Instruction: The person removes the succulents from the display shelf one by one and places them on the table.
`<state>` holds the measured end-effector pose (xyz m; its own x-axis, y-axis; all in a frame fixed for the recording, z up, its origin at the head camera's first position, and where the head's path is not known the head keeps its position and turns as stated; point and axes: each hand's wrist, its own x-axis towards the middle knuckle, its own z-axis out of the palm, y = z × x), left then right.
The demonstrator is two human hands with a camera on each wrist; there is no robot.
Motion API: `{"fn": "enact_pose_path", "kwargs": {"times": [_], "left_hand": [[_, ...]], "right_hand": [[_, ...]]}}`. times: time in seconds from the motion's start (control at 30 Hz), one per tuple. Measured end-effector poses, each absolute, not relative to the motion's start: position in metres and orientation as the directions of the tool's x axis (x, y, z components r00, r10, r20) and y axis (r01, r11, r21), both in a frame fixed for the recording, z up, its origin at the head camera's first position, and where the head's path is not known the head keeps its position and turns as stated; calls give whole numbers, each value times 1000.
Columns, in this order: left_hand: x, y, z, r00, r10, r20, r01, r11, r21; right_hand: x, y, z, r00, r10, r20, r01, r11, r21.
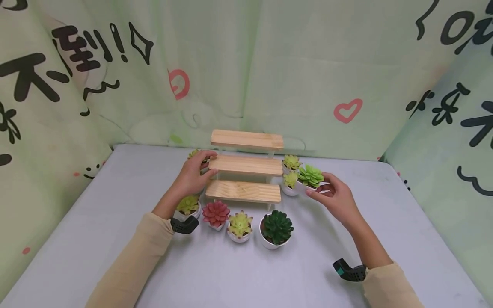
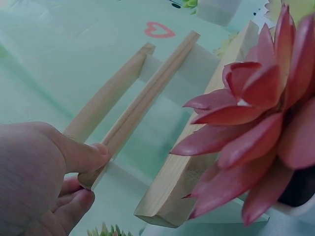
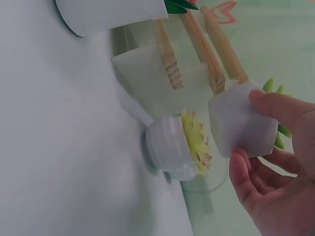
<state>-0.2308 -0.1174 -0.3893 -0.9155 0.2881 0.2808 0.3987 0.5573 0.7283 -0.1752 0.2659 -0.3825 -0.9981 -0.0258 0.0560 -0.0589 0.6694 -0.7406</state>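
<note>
A three-tier stand (image 1: 246,165) with wooden shelves and pale supports stands at the back middle of the table. My left hand (image 1: 191,177) grips the left end of its middle shelf; in the left wrist view the thumb lies on the board's edge with fingers curled below. My right hand (image 1: 339,199) holds a bright green potted succulent (image 1: 310,175) just right of the stand. Thumb and fingers pinch its white faceted pot (image 3: 241,120), which is raised off the table in the right wrist view. All three shelves are bare.
Two yellow-green succulents (image 1: 291,162) stand right of the stand, close by the held pot. In front are a red succulent (image 1: 216,213), a yellow one (image 1: 240,224) and a larger dark green one (image 1: 277,227). More yellow-green plants (image 1: 188,204) sit around the left forearm. A printed curtain (image 1: 308,77) hangs behind.
</note>
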Motion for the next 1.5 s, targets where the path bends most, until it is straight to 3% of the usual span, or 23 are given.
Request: {"fn": "enact_pose_path", "kwargs": {"times": [0.63, 1.5], "left_hand": [[-233, -118, -392, -908, 289, 302, 415, 545, 728], [-230, -118, -391, -914, 288, 284, 401, 540, 740]], "right_hand": [[-158, 281, -392, -995, -91, -49, -32, 722, -691], [-157, 277, -418, -984, -172, -53, -89, 718, -690]]}}
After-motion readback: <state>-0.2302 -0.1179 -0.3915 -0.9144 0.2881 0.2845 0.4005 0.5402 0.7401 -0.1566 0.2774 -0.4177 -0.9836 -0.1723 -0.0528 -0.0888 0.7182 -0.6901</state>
